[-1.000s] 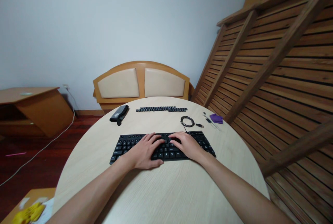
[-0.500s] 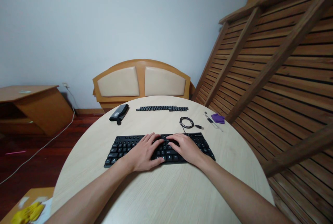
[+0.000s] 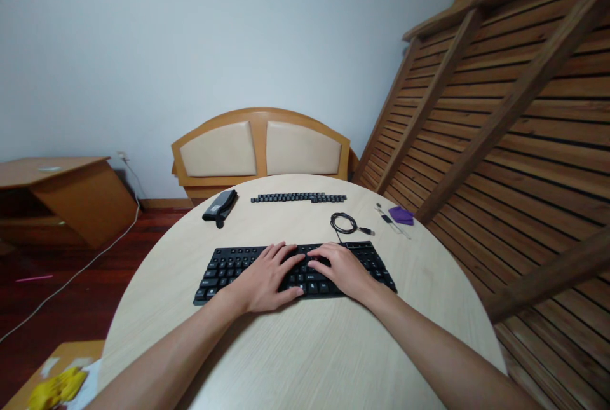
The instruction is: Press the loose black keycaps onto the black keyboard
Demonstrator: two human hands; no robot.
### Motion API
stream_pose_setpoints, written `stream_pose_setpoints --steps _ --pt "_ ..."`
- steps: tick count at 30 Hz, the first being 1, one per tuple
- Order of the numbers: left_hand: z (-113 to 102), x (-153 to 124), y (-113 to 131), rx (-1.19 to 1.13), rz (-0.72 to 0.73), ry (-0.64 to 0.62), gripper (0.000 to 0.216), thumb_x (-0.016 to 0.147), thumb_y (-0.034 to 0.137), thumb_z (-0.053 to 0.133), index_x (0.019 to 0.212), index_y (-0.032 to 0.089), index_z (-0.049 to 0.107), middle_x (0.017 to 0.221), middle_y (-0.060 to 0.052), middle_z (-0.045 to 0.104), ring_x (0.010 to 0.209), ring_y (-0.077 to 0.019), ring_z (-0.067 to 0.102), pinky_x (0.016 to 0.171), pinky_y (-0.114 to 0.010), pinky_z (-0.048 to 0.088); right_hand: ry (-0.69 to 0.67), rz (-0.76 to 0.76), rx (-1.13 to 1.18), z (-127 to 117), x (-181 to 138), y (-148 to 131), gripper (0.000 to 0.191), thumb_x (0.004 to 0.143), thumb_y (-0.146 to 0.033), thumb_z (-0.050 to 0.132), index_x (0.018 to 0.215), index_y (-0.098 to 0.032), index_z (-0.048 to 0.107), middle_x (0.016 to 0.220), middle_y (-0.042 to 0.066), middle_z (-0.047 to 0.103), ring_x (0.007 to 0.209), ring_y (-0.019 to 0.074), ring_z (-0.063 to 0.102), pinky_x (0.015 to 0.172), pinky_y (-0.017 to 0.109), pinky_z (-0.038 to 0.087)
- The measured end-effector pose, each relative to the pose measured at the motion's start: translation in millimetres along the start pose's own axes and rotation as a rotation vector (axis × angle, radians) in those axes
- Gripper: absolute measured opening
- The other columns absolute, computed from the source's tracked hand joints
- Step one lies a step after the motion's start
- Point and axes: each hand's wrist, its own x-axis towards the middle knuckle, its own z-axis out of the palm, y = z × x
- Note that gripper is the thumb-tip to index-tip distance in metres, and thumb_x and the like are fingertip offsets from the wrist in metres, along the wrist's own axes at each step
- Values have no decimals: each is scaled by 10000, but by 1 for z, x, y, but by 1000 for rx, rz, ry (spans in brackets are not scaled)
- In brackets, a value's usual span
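Observation:
A black keyboard (image 3: 223, 268) lies on the round light-wood table (image 3: 305, 346) in front of me. My left hand (image 3: 264, 280) rests palm down on its middle keys, fingers spread and slightly curled. My right hand (image 3: 340, 268) lies beside it on the keys to the right, fingers also stretched over the keys. Neither hand holds anything. The keyboard's coiled black cable (image 3: 347, 224) with its plug lies just behind the right hand.
A row of loose black keycaps (image 3: 298, 198) lies at the table's far side, a dark pouch (image 3: 219, 206) to its left. A purple cloth (image 3: 401, 214) and small tools (image 3: 388, 219) sit at the right. A slatted wooden frame (image 3: 515, 143) leans on the right; a headboard (image 3: 261, 148) stands behind.
The keyboard has shifted slightly to the left under my hands. Both hands stay on the keys with small finger movements.

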Motion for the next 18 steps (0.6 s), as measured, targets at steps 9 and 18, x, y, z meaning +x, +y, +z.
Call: stream_pose_setpoints --steps 9,18 --pt "-1 0 1 3 -2 4 690 937 621 473 1514 258 366 1544 -133 384 1416 -391 353 1163 -608 275 -58 -63 -15 -4 -3 2 249 953 -268 595 1164 -202 710 1099 75 730 1041 222 644 947 358 487" --pt "0 -1 0 13 -8 -5 682 937 593 491 1515 253 365 1541 -137 388 1417 -396 349 1158 -612 280 -39 -27 27 -6 -3 -4 253 922 -215 596 1150 -212 705 1090 74 730 1040 221 646 956 367 482"
